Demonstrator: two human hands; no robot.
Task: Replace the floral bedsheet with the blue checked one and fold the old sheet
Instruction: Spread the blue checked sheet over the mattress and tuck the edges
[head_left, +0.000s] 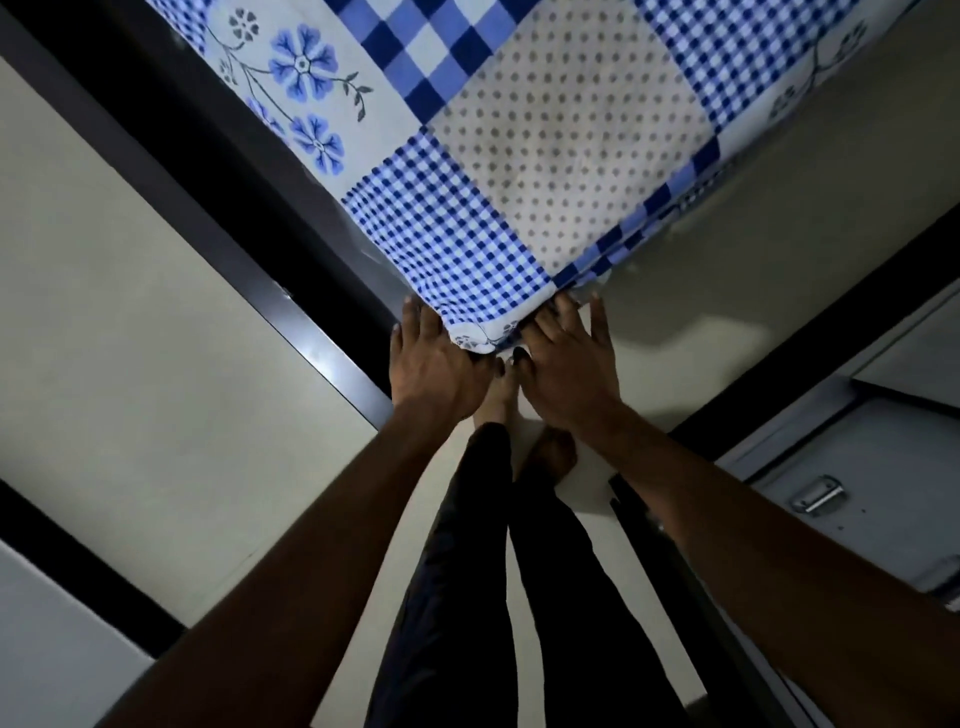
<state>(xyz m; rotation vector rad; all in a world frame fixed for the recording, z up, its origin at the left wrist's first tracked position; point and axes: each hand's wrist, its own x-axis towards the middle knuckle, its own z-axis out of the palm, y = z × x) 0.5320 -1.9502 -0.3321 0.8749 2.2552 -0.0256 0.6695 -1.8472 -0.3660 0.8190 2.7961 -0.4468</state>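
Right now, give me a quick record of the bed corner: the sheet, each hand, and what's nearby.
sheet: blue checked sheet spread over the bed, its corner hanging at the near bed corner
left hand: left hand, fingers straight, pressing the corner's left side
right hand: right hand, fingers spread, pressing the corner's right side
old sheet: not in view
nearby: cabinet handle, to the right

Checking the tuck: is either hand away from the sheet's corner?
No, the left hand and right hand both touch the corner of the blue checked sheet.
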